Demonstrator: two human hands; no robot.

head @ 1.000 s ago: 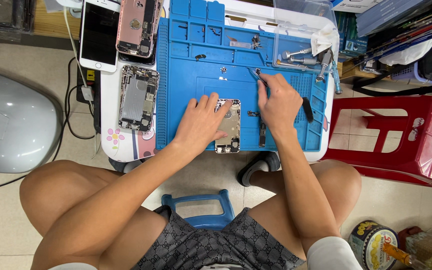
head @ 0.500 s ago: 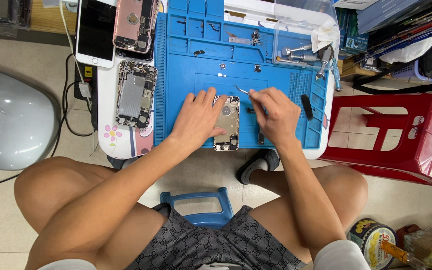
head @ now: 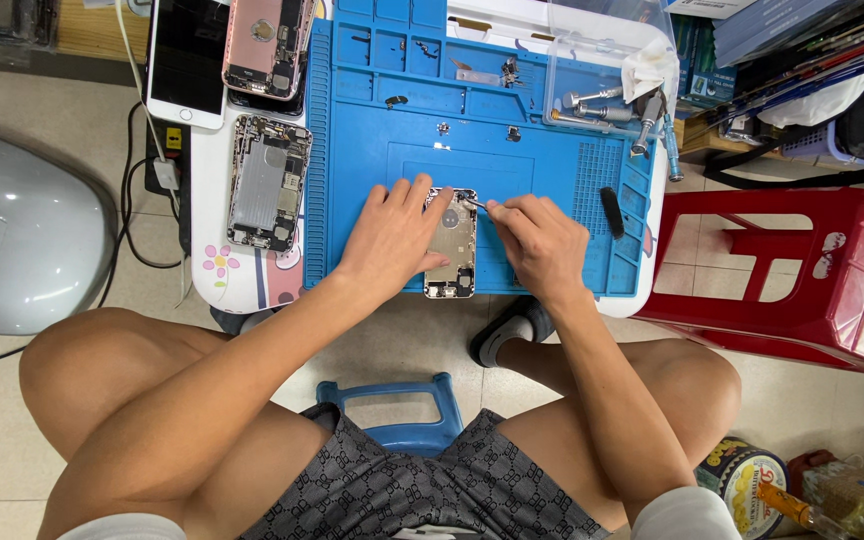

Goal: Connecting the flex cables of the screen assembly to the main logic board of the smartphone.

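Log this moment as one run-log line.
left hand: steadies opened phone shell | right hand: holds thin metal tool, tip at shell's upper edge | surface: blue repair mat

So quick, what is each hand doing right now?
Left hand: open, lying flat on the opened phone shell.
Right hand: closed around a thin metal tool, tip at the shell.

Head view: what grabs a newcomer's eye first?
The bright blue work mat on the small white table, with both hands at its middle. The left hand steadies an opened phone housing while the right hand works thin tweezers at its top edge. Next, the red plastic stool on the right and more dismantled phones left of the mat.
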